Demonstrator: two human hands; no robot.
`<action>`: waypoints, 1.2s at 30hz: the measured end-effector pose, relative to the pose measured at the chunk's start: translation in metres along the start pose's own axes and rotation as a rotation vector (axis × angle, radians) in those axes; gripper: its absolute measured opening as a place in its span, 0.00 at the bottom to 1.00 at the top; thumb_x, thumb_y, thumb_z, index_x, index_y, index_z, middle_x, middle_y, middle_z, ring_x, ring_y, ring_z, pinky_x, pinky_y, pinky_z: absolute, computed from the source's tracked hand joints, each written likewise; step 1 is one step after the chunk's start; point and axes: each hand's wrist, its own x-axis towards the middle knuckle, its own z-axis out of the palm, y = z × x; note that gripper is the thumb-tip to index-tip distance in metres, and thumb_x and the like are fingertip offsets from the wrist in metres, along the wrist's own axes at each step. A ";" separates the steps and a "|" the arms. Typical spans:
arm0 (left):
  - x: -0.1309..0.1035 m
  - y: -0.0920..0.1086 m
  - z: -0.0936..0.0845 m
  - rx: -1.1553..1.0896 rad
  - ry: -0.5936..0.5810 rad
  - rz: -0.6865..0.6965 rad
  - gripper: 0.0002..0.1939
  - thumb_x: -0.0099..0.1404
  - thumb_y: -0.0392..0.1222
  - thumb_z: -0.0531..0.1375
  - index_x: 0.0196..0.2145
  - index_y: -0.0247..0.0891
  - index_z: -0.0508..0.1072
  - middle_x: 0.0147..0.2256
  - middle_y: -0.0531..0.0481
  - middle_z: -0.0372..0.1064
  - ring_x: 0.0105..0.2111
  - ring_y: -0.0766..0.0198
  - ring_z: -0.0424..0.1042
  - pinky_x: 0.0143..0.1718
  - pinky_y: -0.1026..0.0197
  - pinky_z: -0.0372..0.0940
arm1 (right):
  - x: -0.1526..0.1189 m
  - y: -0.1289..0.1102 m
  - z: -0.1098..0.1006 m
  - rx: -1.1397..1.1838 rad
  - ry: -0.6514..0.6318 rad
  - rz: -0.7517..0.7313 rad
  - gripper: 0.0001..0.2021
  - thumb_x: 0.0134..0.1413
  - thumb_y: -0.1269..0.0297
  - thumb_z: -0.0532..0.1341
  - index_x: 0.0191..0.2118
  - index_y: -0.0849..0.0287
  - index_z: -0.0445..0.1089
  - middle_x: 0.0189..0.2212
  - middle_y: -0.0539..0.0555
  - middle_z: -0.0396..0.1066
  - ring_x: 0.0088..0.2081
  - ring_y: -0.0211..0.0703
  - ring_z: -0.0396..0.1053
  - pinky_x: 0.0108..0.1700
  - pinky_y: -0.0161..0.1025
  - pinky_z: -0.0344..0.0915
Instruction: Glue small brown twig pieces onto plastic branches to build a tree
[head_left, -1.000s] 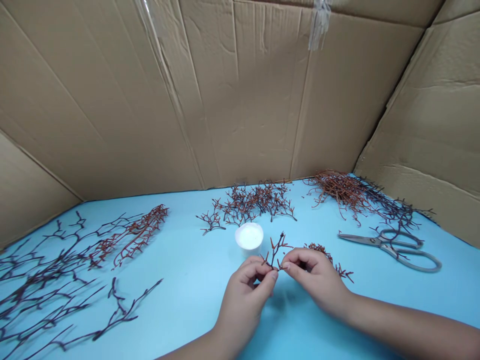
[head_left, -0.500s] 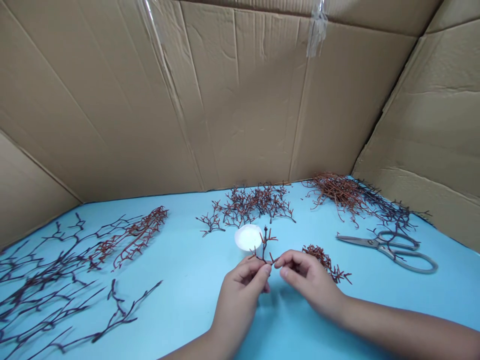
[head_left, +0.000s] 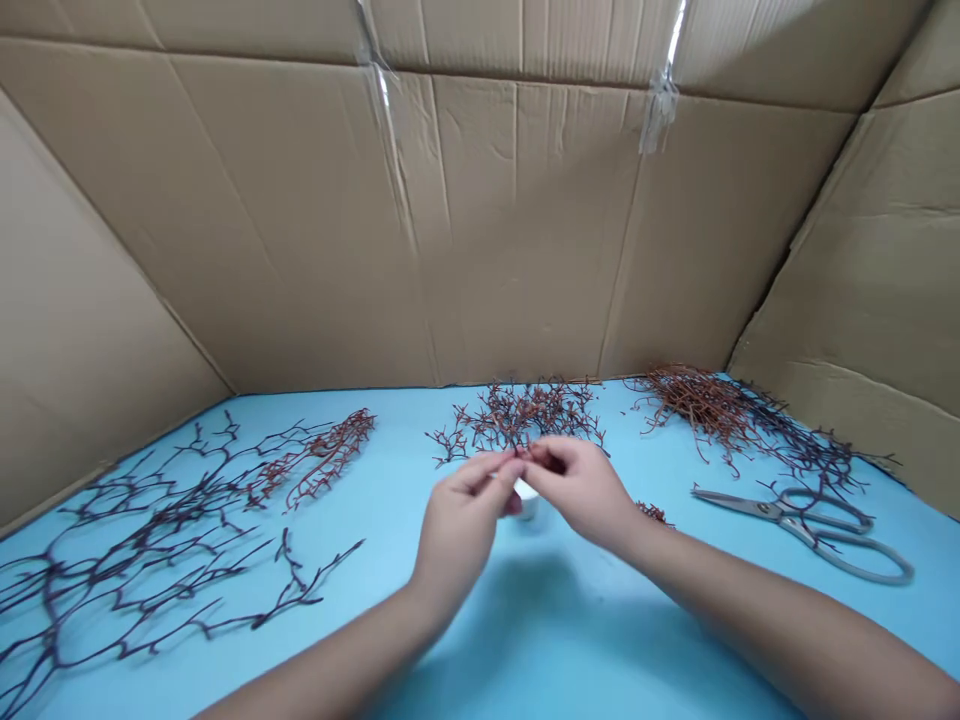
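Note:
My left hand (head_left: 466, 515) and my right hand (head_left: 583, 492) meet in the middle, raised above the blue surface, with fingertips pinched together. Between them is a small dark reddish-brown twig (head_left: 523, 453), mostly hidden by the fingers. Both hands are closed on it. A white cup (head_left: 527, 502) stands just below the fingertips, partly covered by my hands. Behind them lies a pile of small branched twigs (head_left: 536, 408). Under my right wrist, a little heap of short reddish pieces (head_left: 654, 513) is partly hidden.
Long dark branches (head_left: 142, 550) spread over the left side, with reddish sprigs (head_left: 330, 455) beside them. At the back right lie thin reddish stems (head_left: 694, 400) and dark branches (head_left: 814, 450). Metal scissors (head_left: 780, 512) rest at the right. Cardboard walls (head_left: 525, 250) enclose the table.
Both hands have moved up and away from me, over the white cup. My right fingertips, apart from the left ones before, now close on the twig. The view has shifted left and upward.

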 end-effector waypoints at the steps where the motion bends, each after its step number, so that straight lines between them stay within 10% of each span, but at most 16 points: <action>1: 0.011 0.003 -0.008 0.040 0.055 0.006 0.16 0.54 0.50 0.59 0.36 0.36 0.74 0.26 0.52 0.65 0.23 0.69 0.62 0.29 0.64 0.64 | 0.019 -0.005 0.004 -0.039 -0.031 0.005 0.09 0.51 0.65 0.53 0.24 0.61 0.64 0.20 0.46 0.61 0.24 0.32 0.59 0.25 0.29 0.55; 8: 0.080 -0.018 -0.071 0.261 0.105 -0.132 0.15 0.61 0.46 0.54 0.39 0.32 0.69 0.32 0.50 0.67 0.28 0.66 0.67 0.30 0.61 0.65 | 0.119 -0.008 0.052 -0.429 -0.294 0.157 0.10 0.56 0.62 0.55 0.38 0.64 0.67 0.35 0.52 0.68 0.32 0.39 0.67 0.33 0.38 0.66; 18: 0.084 -0.023 -0.084 0.587 -0.016 -0.284 0.15 0.62 0.43 0.54 0.44 0.34 0.66 0.44 0.48 0.64 0.40 0.57 0.67 0.38 0.53 0.65 | 0.132 -0.004 0.073 -0.879 -0.426 0.314 0.13 0.56 0.63 0.55 0.46 0.62 0.63 0.44 0.56 0.65 0.41 0.44 0.66 0.40 0.45 0.65; 28: 0.028 0.103 -0.141 0.818 0.449 0.194 0.16 0.56 0.51 0.54 0.23 0.36 0.72 0.16 0.55 0.64 0.18 0.67 0.63 0.21 0.66 0.54 | 0.047 -0.047 0.131 -0.872 -0.445 -0.378 0.08 0.54 0.63 0.56 0.39 0.55 0.68 0.37 0.52 0.70 0.40 0.44 0.67 0.37 0.39 0.63; 36: 0.004 0.107 -0.113 0.903 0.291 0.352 0.16 0.57 0.50 0.53 0.24 0.38 0.73 0.19 0.53 0.66 0.19 0.66 0.59 0.21 0.65 0.50 | 0.039 -0.038 0.162 -0.904 -0.409 -0.664 0.08 0.44 0.79 0.55 0.31 0.61 0.68 0.31 0.57 0.69 0.34 0.44 0.66 0.28 0.35 0.60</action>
